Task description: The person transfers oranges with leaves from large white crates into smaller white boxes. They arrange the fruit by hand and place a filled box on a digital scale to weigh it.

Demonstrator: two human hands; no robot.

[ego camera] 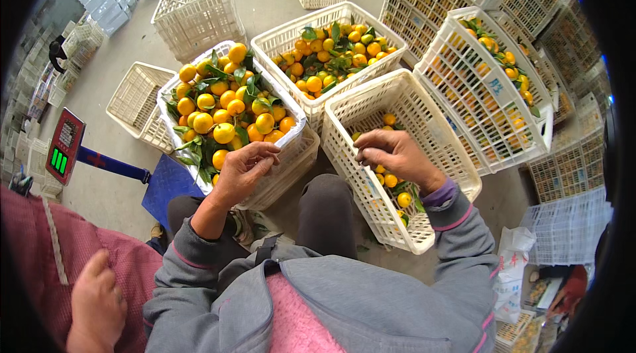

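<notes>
My left hand is at the near right corner of a lined crate heaped with orange citrus fruit and green leaves. Its fingers are loosely curled, thumb a little apart, and nothing shows in it. Above a white plastic crate on the right is my right hand, thumb and fingers drawn close together. A yellow-green fruit shows just past its fingertips; whether the fingers touch it cannot be told. Smaller fruit and leaves lie in this crate, partly hidden under the hand.
Behind stands another crate of leafy fruit. A tilted full crate and tall crate stacks rise on the right. At left are a scale with a lit display and a blue platform, plus another person's hand beside me.
</notes>
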